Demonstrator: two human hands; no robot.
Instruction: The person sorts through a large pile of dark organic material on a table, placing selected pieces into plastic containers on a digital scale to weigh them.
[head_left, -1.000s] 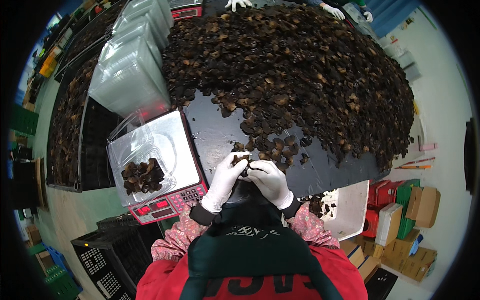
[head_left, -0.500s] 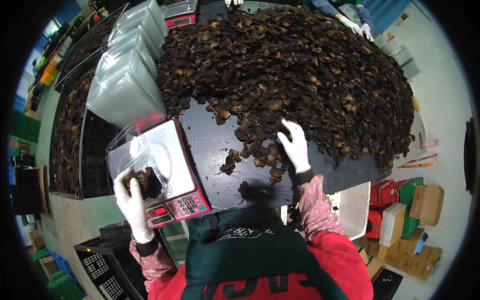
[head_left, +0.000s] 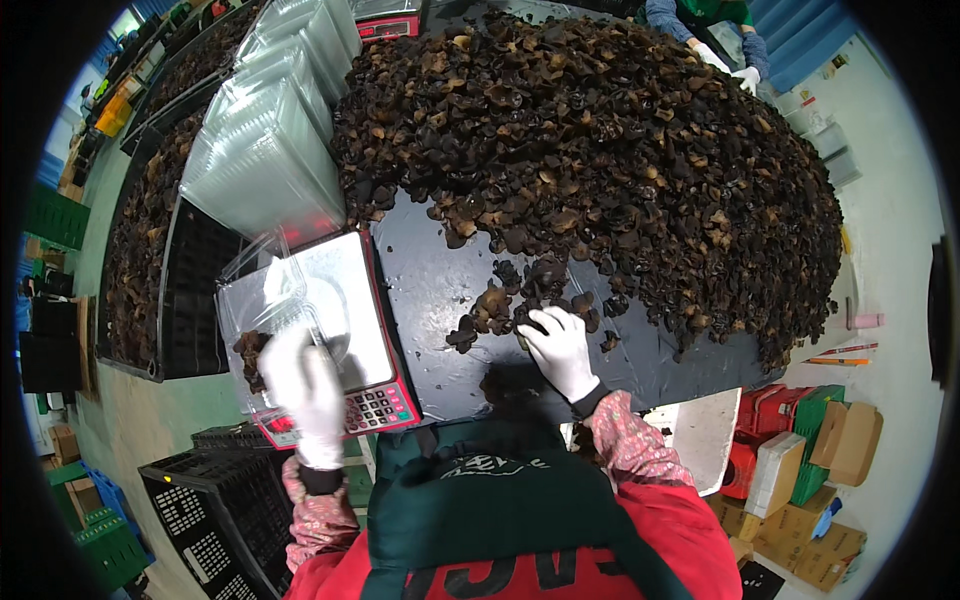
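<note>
Have L hand [head_left: 305, 385], blurred, over scale [head_left: 362, 290] nr edge, next to wood-ear portion [head_left: 250, 350] in clear clamshell [head_left: 236, 312]; can't tell if fingers apart or together. Have R hand [head_left: 562, 352] nr table's [head_left: 430, 360] front edge, fingers bent, tips at wood-ear cluster [head_left: 492, 308]; can't tell if gripping. See main pile [head_left: 600, 150] spread to table's R edge, w/ open room btwn cluster & scale's R edge.

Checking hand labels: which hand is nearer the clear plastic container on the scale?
Left. The left hand, blurred, is over the right side of the container; contact is unclear. The right hand is well to the container's right, by loose dark pieces on the black table.
</note>
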